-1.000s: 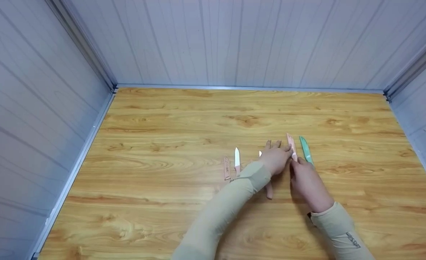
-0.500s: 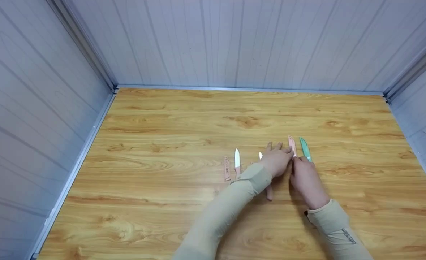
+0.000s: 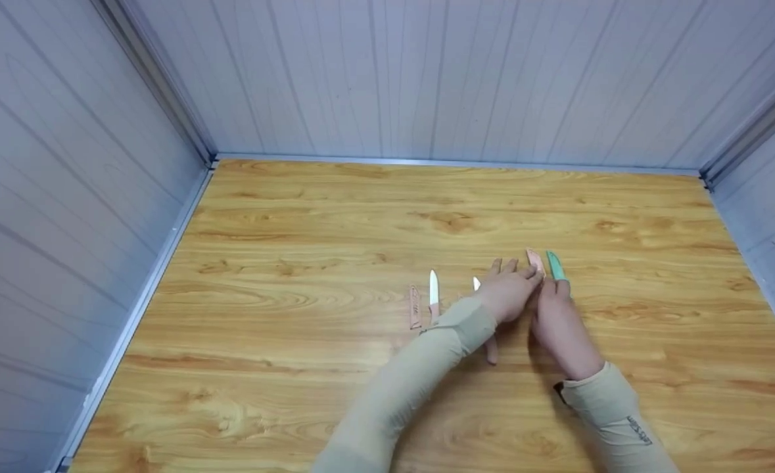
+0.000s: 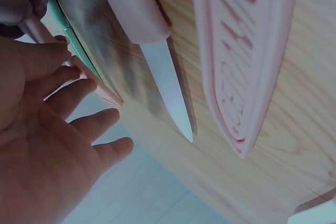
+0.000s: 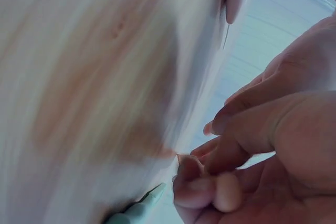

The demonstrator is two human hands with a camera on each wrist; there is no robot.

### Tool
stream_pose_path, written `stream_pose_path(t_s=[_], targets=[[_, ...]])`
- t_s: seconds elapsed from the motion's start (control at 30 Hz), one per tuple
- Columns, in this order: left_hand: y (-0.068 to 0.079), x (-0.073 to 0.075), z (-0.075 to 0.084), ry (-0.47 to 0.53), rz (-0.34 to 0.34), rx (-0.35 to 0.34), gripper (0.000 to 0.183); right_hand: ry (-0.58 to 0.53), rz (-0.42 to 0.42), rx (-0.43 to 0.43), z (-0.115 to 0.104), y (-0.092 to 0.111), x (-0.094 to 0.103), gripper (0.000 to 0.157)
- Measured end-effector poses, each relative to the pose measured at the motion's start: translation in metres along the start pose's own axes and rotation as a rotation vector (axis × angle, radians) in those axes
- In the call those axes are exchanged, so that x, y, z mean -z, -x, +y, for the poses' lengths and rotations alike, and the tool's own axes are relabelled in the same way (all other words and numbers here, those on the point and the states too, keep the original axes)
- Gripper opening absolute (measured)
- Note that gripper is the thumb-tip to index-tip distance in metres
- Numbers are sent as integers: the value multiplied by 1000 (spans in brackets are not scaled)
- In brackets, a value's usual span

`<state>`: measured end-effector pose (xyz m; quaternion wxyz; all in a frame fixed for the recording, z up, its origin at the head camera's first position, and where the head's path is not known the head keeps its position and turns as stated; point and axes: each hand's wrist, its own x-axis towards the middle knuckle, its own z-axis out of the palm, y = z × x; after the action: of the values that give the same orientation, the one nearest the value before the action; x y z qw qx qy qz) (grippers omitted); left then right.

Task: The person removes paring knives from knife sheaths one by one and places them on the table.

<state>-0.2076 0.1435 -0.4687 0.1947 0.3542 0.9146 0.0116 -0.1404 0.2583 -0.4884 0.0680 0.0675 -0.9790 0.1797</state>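
A pink sheathed knife [image 3: 534, 259] lies between both hands on the right of the table. My left hand [image 3: 509, 293] pinches its sheath [image 4: 100, 88] with thumb and forefinger, the other fingers spread. My right hand [image 3: 561, 328] grips the handle, whose rounded end [image 5: 228, 192] pokes out of the fingers in the right wrist view. Just to the right lies a green sheathed knife [image 3: 555, 265], partly behind the right hand. Below the left hand lies a bare white-bladed knife [image 4: 169, 90] with a pink handle, beside a loose pink sheath [image 4: 244, 61].
Farther left, another bare knife [image 3: 434, 289] lies next to a pink sheath [image 3: 415, 307]; the left forearm covers part of its handle. The wooden table [image 3: 282, 230] is bounded by pale panel walls [image 3: 400, 79] at the back and sides.
The pink sheathed knife has shifted slightly right and towards the person, nearer the green one. My right hand has moved a little forward along it; the left hand has shifted slightly right.
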Motion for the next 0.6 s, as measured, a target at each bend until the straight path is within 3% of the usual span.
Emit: stream_pose_path(t_s=[0.13,0.23,0.37,0.47,0.6], targets=[[3,0,5,-21,22,15,166,-8,53,15,1,1,2,46],[7,1,10,-56,47,11,124,-44,53,-18,0,3,5,50],[12,2,15,-100,147,-15,64,-104,65,-59,-1,5,10,43],[13,3,17,-133,221,-35,55,-128,88,-70,-3,7,15,41],[17,2,18,-175,251,-51,54,-133,97,-85,-5,9,22,44]])
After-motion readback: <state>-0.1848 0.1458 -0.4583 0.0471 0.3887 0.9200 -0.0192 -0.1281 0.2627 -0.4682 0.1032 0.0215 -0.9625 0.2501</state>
